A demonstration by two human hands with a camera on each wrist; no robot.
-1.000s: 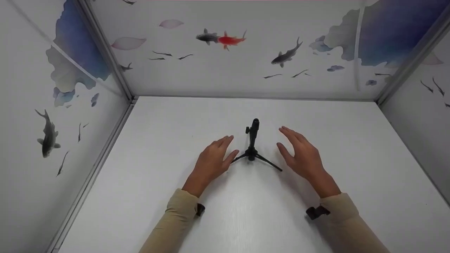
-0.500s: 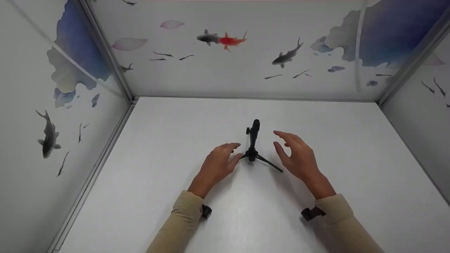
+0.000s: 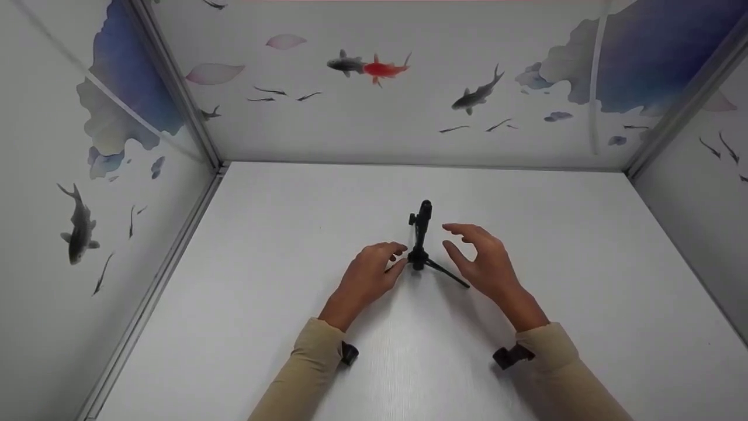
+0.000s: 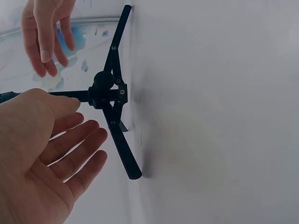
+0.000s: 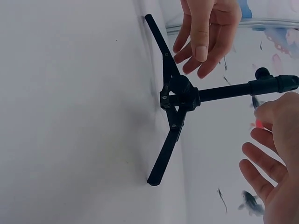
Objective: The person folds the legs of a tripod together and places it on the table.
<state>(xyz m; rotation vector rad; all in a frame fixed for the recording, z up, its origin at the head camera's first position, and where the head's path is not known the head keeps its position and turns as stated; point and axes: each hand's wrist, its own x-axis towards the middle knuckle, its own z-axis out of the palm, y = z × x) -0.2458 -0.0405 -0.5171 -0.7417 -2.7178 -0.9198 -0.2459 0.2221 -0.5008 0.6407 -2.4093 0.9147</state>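
Observation:
A small black tripod (image 3: 418,251) stands upright on the white table, its legs spread and a knob on the side of its upper post. My left hand (image 3: 373,272) is just left of the tripod's hub, fingers relaxed and fingertips close to it; one leg is hidden behind the hand in the head view. On the other side my right hand (image 3: 489,262) hovers with thumb and fingers apart, a gap between it and the post. In the right wrist view the tripod's hub (image 5: 181,92) lies between both hands, and neither hand grips it.
The white table (image 3: 245,234) is bounded by a back wall (image 3: 374,128) and side walls printed with fish and blue patches. Metal frame strips (image 3: 169,257) run along the table's edges. A small black device (image 3: 349,354) sits at each cuff.
Both hands have moved inward toward the tripod, the left one rightward and the right one leftward. Their fingers have bent a little more. The tripod has stayed in place.

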